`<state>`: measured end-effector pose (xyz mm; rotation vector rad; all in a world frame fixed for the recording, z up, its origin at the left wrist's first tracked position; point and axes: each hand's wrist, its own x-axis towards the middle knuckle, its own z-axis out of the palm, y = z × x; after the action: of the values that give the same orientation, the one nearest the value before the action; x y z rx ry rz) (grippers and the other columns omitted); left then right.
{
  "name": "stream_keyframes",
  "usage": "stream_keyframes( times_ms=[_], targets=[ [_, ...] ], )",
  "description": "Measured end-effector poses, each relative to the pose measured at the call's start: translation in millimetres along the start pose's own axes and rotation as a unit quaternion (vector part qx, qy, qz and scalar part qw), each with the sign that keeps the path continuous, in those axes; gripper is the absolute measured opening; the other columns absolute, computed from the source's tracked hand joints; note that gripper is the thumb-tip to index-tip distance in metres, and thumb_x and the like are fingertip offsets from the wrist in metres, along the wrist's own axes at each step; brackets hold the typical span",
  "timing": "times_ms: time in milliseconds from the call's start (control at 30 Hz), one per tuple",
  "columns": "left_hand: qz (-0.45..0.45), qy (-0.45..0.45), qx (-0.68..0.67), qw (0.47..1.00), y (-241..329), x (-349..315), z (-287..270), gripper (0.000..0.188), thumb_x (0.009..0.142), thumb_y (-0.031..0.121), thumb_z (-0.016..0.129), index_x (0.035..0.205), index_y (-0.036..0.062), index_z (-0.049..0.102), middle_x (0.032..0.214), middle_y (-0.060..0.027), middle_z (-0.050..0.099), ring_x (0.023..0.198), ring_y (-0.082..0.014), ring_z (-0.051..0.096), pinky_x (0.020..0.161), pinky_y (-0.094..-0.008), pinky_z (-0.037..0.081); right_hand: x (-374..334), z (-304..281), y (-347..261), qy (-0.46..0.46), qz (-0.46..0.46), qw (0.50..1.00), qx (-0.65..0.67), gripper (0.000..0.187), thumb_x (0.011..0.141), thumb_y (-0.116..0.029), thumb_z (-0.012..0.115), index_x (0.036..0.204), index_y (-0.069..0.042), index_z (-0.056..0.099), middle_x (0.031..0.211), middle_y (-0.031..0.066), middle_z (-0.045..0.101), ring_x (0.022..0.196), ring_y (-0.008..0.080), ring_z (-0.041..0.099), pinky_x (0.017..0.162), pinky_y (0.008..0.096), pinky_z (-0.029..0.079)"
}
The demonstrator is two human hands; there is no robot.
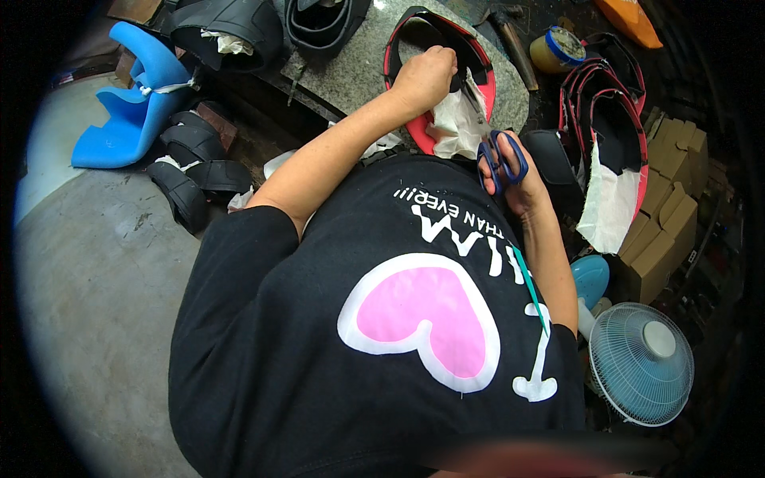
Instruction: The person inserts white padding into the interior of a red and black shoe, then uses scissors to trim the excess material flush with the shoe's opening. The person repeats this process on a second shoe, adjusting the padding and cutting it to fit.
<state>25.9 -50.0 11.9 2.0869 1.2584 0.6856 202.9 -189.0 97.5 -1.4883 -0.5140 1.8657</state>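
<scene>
On the stone slab in front of me lies a red and black shoe upper [488, 80] with white lining cloth [460, 127] hanging from its near end. My left hand [428, 77] reaches over its opening with the fingers closed on the upper; the exact spot they pinch is hidden. In my right hand [522, 179] is a pair of scissors [510, 169] with dark blue handles, the fingers through the loops. Their blades point away from me along the lining cloth. Whether the blades touch the cloth, I cannot tell.
The grey stone slab [343, 89] carries black footwear pieces [325, 24] at its far left. A hammer [516, 52], a jar [550, 54] and stacked red-black uppers [642, 151] stand right. Cardboard boxes [665, 231], a fan [637, 374], blue foam [119, 131] and black sandals [191, 143] lie around.
</scene>
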Motion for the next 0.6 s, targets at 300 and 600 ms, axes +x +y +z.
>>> stream_keyframes(
  times_ms=[300, 600],
  targets=[
    [-0.034, 0.068, -0.126, 0.989, 11.1, 1.7, -16.4, 0.018, 0.092, 0.021, 0.059, 0.093, 0.0029, 0.062, 0.093, -0.0170, 0.065, 0.083, -0.0385, 0.064, 0.074, -0.0474, 0.051, 2.9, 4.1, -4.9, 0.042, -0.004, 0.997, -0.072, 0.028, 0.097, -0.035, 0.062, 0.100, -0.009, 0.049, 0.064, 0.0029, 0.053, 0.041, 0.0087, 0.045, 0.038, 0.0203, 0.035],
    [0.133, 0.005, 0.016, 0.991, -7.6, -17.4, -67.8, 0.031, 0.079, 0.010, 0.069, 0.109, 0.0065, 0.061, 0.107, -0.0127, 0.062, 0.091, -0.0303, 0.065, 0.077, -0.0356, 0.052, 38.2, -2.1, -56.7, 0.228, -0.189, 0.787, -0.542, 0.041, 0.088, -0.032, 0.070, 0.115, -0.011, 0.047, 0.077, 0.0145, 0.066, 0.068, 0.0282, 0.066, 0.061, 0.0422, 0.050]
  ],
)
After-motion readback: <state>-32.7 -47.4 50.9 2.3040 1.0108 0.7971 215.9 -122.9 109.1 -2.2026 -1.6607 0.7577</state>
